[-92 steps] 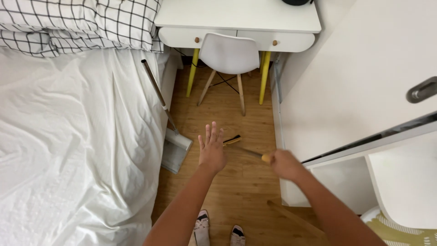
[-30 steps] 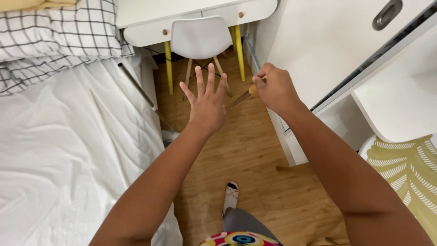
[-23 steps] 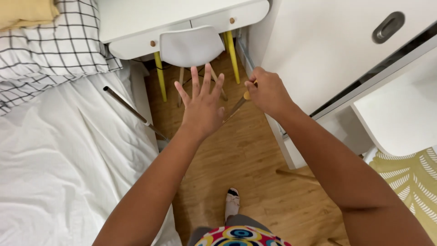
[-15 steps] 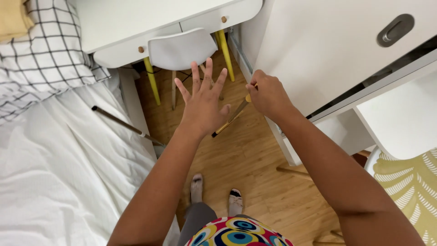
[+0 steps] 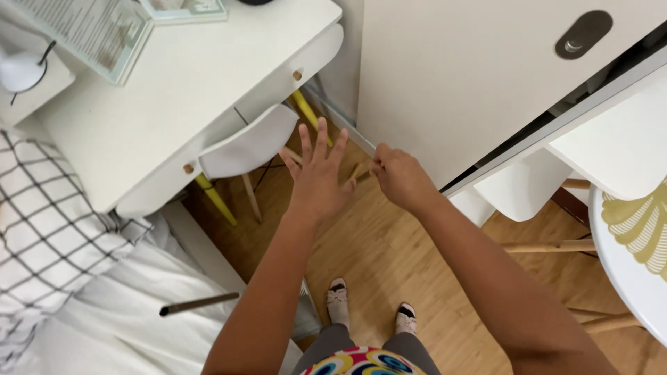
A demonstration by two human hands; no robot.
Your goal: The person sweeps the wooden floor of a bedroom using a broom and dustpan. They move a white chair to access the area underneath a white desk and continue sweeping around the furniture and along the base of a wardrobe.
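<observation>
Above the wooden floor (image 5: 389,243), beside the counter (image 5: 174,104): brush in hand.
Right hand (image 5: 401,179) grips a wooden-handled brush (image 5: 356,172); left hand (image 5: 318,182) spread wide, empty; sweeping looks unfinished.

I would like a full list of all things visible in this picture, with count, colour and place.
white desk with round wooden knobs: one, white, upper left
printed paper sheets: at least two, pale, on the desk
white moulded chair with yellow legs: one, under the desk
checked pillow: one, white with black lines, left
white bed sheet: one, lower left
dark metal handle: one, by the bed
white cabinet door: one, upper right
wooden floor: light brown
thin wooden-handled tool: one, in the right grip
left hand: open, fingers spread
right hand: closed on the tool
</observation>
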